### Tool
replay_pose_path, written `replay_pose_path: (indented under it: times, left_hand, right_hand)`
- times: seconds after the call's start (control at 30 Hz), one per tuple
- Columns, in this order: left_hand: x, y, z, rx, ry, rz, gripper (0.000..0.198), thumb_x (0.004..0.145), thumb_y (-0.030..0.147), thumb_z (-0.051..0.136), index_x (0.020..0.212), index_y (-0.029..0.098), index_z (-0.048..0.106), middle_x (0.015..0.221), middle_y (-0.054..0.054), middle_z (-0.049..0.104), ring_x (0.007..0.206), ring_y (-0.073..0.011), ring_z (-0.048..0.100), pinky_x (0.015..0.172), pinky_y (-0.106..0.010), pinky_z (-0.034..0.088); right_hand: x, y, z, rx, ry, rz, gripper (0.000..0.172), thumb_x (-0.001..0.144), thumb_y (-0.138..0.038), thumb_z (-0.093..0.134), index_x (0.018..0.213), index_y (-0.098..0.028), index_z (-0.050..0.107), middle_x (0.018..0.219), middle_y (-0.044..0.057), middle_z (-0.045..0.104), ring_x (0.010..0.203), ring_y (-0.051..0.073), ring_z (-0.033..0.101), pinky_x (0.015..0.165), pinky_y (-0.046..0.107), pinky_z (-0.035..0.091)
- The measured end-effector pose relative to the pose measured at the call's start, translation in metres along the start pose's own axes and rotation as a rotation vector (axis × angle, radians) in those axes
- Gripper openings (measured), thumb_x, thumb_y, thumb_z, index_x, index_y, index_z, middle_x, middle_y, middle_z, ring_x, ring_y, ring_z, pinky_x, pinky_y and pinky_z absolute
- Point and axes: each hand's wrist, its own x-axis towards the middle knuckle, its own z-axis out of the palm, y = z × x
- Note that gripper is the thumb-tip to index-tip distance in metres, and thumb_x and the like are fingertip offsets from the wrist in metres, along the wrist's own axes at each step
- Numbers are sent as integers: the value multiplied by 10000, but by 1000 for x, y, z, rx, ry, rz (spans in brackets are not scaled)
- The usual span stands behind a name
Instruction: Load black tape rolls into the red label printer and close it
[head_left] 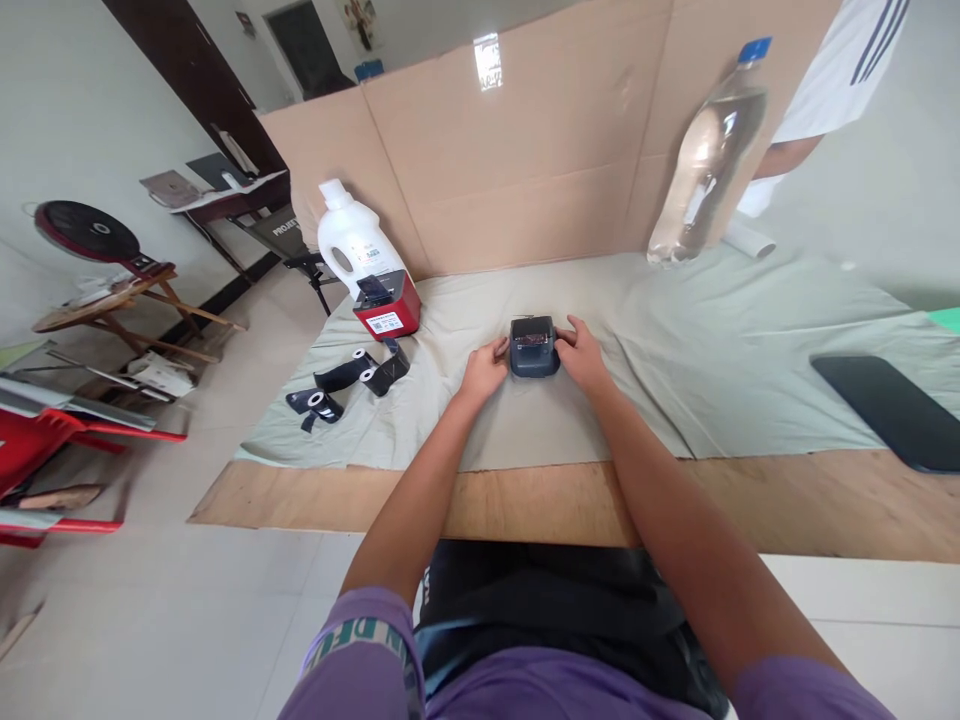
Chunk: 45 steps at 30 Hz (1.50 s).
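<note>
A small, dark, boxy device [534, 350], much like a portable label printer, rests on the cloth in the middle of the table. My left hand [486, 368] grips its left side with bent fingers. On the opposite side, my right hand [581, 355] has its thumb and fingers against the casing, with the index finger raised a little. The device sits between both hands. To the left lie several black rolls with white cores [324, 405], partly unwound. Behind them stands a red and black box [390, 305] with a white label.
A white jug [356, 235] stands behind the red box. A large clear bottle [709, 160] with a blue cap stands back right. A cardboard panel [525, 160] closes the rear. A dark phone-like slab [892, 410] lies right. Beyond, a person in white [832, 90] is partly visible.
</note>
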Motion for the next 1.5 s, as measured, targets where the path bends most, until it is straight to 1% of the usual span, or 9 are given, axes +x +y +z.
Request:
replay_pose_path:
  times: [0.2, 0.43, 0.5, 0.63, 0.87, 1.0, 1.23, 1.37, 1.5]
  left_hand:
    - [5, -1, -3, 20, 5, -1, 517, 784, 13, 514, 1226, 175, 727, 1266, -43, 714, 1274, -246, 625, 1119, -348, 461]
    - [1, 8, -2, 250, 4, -27, 417, 788, 54, 527, 1104, 187, 764, 1150, -96, 764, 1172, -300, 673, 1044, -361, 479]
    - [-1, 8, 2, 205, 27, -36, 442, 788, 54, 528, 1146, 190, 749, 1178, -86, 756, 1182, -288, 670, 1051, -359, 480]
    - [0, -2, 7, -61, 56, -55, 512, 793, 37, 513, 1256, 144, 702, 1318, -75, 687, 1298, -234, 606, 1130, -333, 442]
    - [8, -12, 2, -499, -52, -176, 593, 815, 14, 488, 1400, 61, 571, 1468, -135, 535, 1384, -202, 522, 1187, -321, 380]
    - [6, -12, 1, -533, -47, -202, 629, 842, 37, 493, 1465, 118, 512, 1474, -100, 537, 1403, -201, 502, 1190, -342, 375]
    - [0, -9, 12, -515, 16, -164, 748, 884, 78, 489, 1594, 119, 258, 1535, -108, 458, 1431, -191, 463, 1213, -351, 327]
    - [-4, -8, 17, -442, 19, -52, 717, 909, 87, 435, 1600, 155, 259, 1576, -85, 410, 1429, -155, 461, 1199, -298, 340]
    - [-5, -8, 20, -428, 39, -28, 662, 940, 145, 430, 1589, 182, 307, 1563, -67, 446, 1443, -152, 444, 1211, -293, 316]
  right_hand:
    - [1, 2, -1, -35, -2, -6, 700, 760, -192, 550, 1456, -198, 478, 1327, 89, 685, 1294, 278, 592, 1177, 499, 387]
    - [2, 5, -3, -24, -5, 3, 671, 754, -189, 536, 1424, -201, 508, 1349, 79, 673, 1315, 271, 576, 1183, 488, 375]
    - [2, 5, -2, -7, -2, 8, 667, 750, -190, 531, 1417, -198, 509, 1341, 78, 679, 1308, 264, 580, 1180, 480, 380]
    - [3, 5, 1, 3, 9, 22, 679, 744, -193, 519, 1422, -174, 490, 1342, 103, 675, 1282, 258, 596, 1157, 469, 405]
    - [5, 11, 7, -22, 75, -31, 557, 776, -235, 486, 1327, -182, 548, 1296, 121, 694, 1236, 248, 621, 1142, 471, 408]
    - [6, 12, 9, -28, 84, -40, 537, 785, -232, 477, 1315, -188, 550, 1278, 110, 704, 1215, 236, 631, 1126, 451, 425]
    - [4, 7, 11, -39, 101, -19, 555, 790, -236, 463, 1336, -156, 533, 1296, 138, 691, 1211, 238, 633, 1119, 440, 427]
    - [1, 6, 11, -46, 102, -20, 531, 798, -241, 475, 1321, -176, 543, 1302, 130, 686, 1216, 243, 627, 1121, 446, 424]
    - [2, 7, 10, -54, 107, -25, 521, 808, -249, 478, 1321, -186, 540, 1309, 124, 682, 1228, 246, 619, 1124, 448, 419]
